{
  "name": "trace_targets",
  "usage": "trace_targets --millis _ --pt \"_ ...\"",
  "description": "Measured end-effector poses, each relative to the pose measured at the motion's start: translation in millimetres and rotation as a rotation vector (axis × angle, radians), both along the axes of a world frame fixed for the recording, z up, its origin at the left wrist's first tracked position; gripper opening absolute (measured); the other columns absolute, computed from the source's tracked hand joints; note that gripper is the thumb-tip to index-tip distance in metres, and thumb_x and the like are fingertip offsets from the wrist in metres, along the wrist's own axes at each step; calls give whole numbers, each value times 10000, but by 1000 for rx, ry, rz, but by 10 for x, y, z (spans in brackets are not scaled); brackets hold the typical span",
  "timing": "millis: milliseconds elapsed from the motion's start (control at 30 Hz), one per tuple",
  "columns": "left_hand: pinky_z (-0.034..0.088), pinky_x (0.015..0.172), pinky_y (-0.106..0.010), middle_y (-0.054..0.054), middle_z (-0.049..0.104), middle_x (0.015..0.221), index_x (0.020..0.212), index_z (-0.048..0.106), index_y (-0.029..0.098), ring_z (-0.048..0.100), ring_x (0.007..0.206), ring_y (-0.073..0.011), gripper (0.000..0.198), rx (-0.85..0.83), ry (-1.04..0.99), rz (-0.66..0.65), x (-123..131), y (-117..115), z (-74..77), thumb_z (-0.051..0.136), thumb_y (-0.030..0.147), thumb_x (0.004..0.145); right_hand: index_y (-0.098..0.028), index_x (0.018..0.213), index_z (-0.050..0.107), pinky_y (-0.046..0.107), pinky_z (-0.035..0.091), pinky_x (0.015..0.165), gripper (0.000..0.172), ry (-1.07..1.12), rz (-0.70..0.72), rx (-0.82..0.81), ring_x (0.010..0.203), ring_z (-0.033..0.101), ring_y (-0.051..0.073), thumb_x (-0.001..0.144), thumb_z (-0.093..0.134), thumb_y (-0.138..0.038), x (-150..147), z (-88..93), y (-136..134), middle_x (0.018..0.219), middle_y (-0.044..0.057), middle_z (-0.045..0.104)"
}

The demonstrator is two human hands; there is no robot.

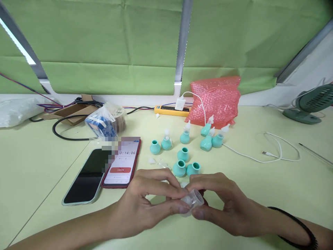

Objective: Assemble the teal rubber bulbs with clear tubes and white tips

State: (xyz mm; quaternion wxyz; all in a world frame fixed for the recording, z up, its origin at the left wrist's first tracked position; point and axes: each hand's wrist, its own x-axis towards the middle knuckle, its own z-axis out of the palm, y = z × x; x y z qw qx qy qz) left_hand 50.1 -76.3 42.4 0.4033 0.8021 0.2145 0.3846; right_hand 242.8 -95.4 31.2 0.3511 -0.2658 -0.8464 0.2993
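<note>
Between my two hands is a small clear plastic tube-shaped piece (197, 198), its round open end turned to the right. My left hand (153, 199) pinches its left side with thumb and fingertips. On the other side, my right hand (223, 203) grips the rim area with thumb and fingers; part of the piece is hidden by them. Just beyond my fingers stand teal squeeze bulbs (179, 168) with open necks. Farther back, several teal bulbs (185, 136) have clear nozzle tips fitted, some lying tilted. Small clear plastic bits (162, 164) lie left of the open bulbs.
Two phones lie at left, a black-screened one (87, 177) and one showing a timer (122, 163). Behind are a bagged tape roll (106, 121), a yellow power strip (169, 111) and a pink bubble-wrap bag (214, 100). A white cable (249, 159) and a fan (312, 100) are at right.
</note>
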Motion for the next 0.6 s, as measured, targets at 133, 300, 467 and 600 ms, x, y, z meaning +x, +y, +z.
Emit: trace_targets --millis 133,300,467,600 --pt "464 528 -188 -42 591 665 776 670 93 548 593 -95 111 -78 67 -96 -16 17 32 598 40 710 -161 805 518 199 439 555 69 -8 40 -11 575 480 79 801 514 -230 -1 13 10 660 0 569" --pt "423 491 -248 -96 559 674 828 615 26 482 603 -137 143 500 111 56 -39 -33 -67 502 -11 746 -157 840 520 192 440 565 64 10 -3 -87 586 477 75 797 519 -204 -10 -52 33 692 -1 565" --pt "386 463 -289 -112 536 628 812 568 -1 453 620 -190 132 899 190 108 -83 -59 -159 468 -14 726 -154 845 538 199 445 565 77 -3 -48 -138 602 482 87 790 527 -206 -18 -77 28 660 -7 536" --pt "383 458 -271 -94 528 631 819 549 35 430 601 -163 114 794 266 65 -83 -42 -117 481 4 732 -155 821 529 194 453 561 45 14 -20 -95 585 486 82 779 532 -171 -25 -32 14 686 -1 563"
